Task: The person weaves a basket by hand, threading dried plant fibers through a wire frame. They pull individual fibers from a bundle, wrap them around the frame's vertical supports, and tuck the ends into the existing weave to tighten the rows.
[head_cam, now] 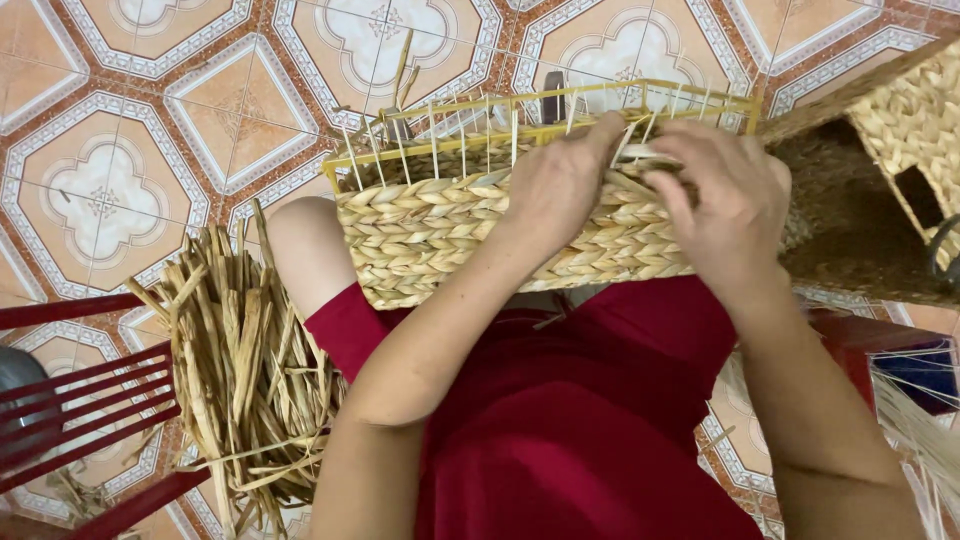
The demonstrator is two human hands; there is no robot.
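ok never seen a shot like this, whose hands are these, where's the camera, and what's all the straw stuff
There is one picture, taken by a camera worn on a person's head and looking down, so the two arms entering from the bottom are that person's own. No machine is involved, only bare hands.

On the lap, over red clothing, rests a half-woven basket: braided straw covers its side, and a yellow frame with thin upright ribs shows above the weave. The left hand presses on the basket's rim, and the right hand pinches straw strands beside it.

A bundle of loose dry straw lies on the patterned tiled floor. A finished woven piece sits at the right, and a red chair at the left.
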